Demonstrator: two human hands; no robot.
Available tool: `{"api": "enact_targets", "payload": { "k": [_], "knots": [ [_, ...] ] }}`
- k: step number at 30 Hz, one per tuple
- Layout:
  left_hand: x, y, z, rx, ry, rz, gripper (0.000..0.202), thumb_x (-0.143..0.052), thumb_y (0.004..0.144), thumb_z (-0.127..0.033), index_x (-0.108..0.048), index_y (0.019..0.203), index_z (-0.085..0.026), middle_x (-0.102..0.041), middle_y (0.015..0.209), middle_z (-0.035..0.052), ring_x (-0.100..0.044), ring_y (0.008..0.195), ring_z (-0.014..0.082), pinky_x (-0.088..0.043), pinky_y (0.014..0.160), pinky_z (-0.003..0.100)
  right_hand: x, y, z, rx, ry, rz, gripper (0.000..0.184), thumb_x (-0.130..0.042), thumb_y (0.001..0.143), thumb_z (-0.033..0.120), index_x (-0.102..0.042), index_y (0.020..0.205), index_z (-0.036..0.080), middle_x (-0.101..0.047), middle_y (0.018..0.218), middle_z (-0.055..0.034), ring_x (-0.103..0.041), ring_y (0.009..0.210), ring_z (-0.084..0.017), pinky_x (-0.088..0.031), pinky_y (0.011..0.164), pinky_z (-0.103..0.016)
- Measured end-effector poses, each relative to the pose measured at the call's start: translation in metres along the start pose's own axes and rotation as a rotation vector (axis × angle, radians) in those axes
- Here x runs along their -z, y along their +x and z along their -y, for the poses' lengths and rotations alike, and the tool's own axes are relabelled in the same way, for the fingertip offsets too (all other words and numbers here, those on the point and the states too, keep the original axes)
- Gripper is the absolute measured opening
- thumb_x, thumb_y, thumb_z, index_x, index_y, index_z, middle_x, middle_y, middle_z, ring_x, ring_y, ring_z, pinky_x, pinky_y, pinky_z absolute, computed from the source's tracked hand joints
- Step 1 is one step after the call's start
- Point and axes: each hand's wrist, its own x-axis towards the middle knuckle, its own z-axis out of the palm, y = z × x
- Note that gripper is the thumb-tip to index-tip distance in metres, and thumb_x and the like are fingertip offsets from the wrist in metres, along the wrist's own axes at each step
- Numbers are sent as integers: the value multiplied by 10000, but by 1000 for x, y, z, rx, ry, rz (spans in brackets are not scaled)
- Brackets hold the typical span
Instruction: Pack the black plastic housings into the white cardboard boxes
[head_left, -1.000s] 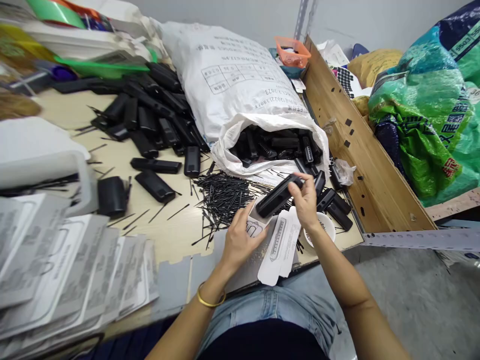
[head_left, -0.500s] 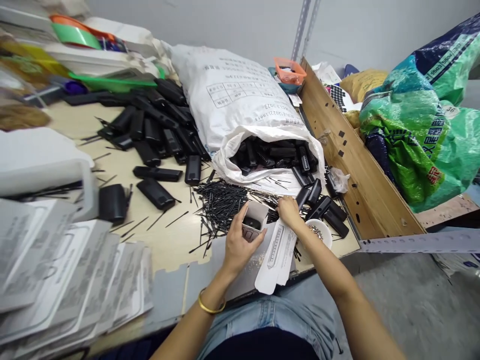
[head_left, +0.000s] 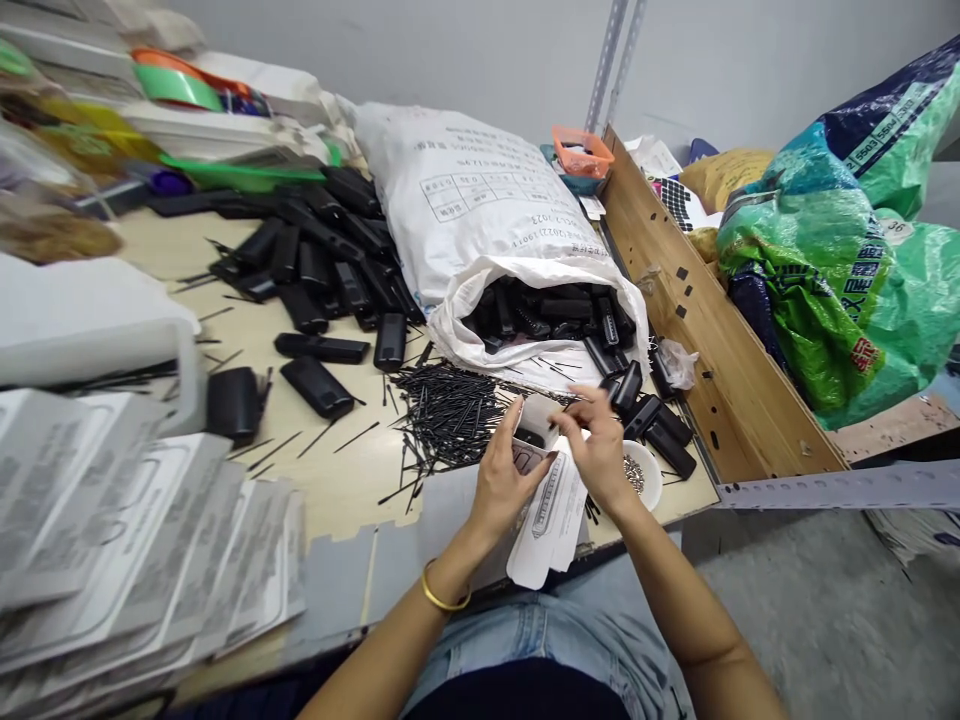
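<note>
My left hand [head_left: 508,478] grips a small white printed box [head_left: 534,436] with a black plastic part sitting inside its open top. My right hand [head_left: 600,447] is at the box's mouth, fingers pinched on a thin black pin; the fingers are a little blurred. Under both hands lie flat white printed box blanks [head_left: 551,515] at the table's front edge. A heap of thin black pins [head_left: 450,408] lies just left of the box. A small white bowl of tiny metal pieces [head_left: 640,474] sits to the right of my right hand.
A white woven sack [head_left: 480,205] lies open with black plastic cases [head_left: 547,310] spilling out. More black cases [head_left: 330,265] are piled on the table to the left. Stacks of printed flat cartons [head_left: 135,530] lie at front left. A wooden board [head_left: 690,290] and green sacks [head_left: 817,270] stand at the right.
A second ago my right hand was sliding a black case into the box. The case now sits inside, and my right hand went to the pins and came back to the box's mouth.
</note>
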Motion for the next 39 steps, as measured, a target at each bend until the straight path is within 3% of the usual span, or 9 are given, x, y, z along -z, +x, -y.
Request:
{"api": "enact_targets", "payload": {
  "k": [3,6,9,16,20,26,31,35,39],
  "knots": [
    [-1,-3,2,0,-47,-38,696,-661,763,-315,-306,1358,-246,-484,1353,113,-507,1217,234,-431,989,398,-1,-12,-4,113,-237,103,116,-557,863,248,-672,877,247,-650,887,-39,-575,883,-193,-442,883,-400],
    [-3,-8,7,-13,-72,-55,457,-658,753,-295,-451,1154,-225,-590,1154,82,-585,1075,214,-471,908,374,-5,-14,-17,5,-161,4,263,-604,821,262,-609,1084,244,-584,1069,-60,-549,993,-194,-465,869,-358],
    [-7,-13,12,-38,-94,19,290,-658,722,-242,-486,953,-211,-617,1040,66,-608,1006,216,-488,852,362,-22,-14,-29,-113,12,-59,355,-612,797,276,-525,1135,212,-585,965,-36,-574,857,-161,-496,739,-294],
    [-12,-14,8,78,-409,109,814,-602,787,-202,-90,1419,-227,-418,1405,202,-499,1235,228,-456,955,392,-45,-31,-27,256,-174,-127,94,-542,853,264,-606,822,204,-616,896,-60,-562,905,-193,-472,802,-353],
    [-8,-15,2,150,-415,125,843,-636,773,-222,-104,1426,-262,-445,1395,170,-514,1217,235,-439,982,426,-43,-38,-28,201,-160,-179,130,-468,905,216,-597,920,207,-635,891,-54,-596,867,-170,-500,765,-341],
    [-13,-24,11,29,-345,74,601,-555,832,-264,-221,1329,-218,-425,1383,182,-474,1240,233,-406,1018,446,-41,-47,-52,534,-262,-120,241,-451,903,176,-597,1086,234,-656,1062,-79,-561,1071,-223,-474,887,-446],
    [-15,-30,23,69,-36,103,602,-623,778,-308,-311,1279,-196,-480,1235,146,-540,1110,256,-479,908,450,-29,-29,-54,433,-292,-29,174,-503,887,189,-621,1011,216,-666,1023,-81,-580,992,-216,-450,879,-436],
    [34,-15,-4,57,284,58,575,-611,783,-343,-415,1301,-190,-503,1110,109,-566,973,235,-520,817,396,-22,-24,-46,288,-179,113,283,-496,893,288,-569,1156,211,-607,1169,-96,-542,1099,-227,-425,941,-438],
    [136,13,-51,174,729,-209,670,-576,810,-431,-368,1390,-168,-533,1088,129,-562,905,254,-517,764,419,-10,-26,-55,33,-47,35,311,-475,893,370,-584,1133,204,-619,1129,-93,-566,1057,-224,-449,917,-413]
  ]
}}
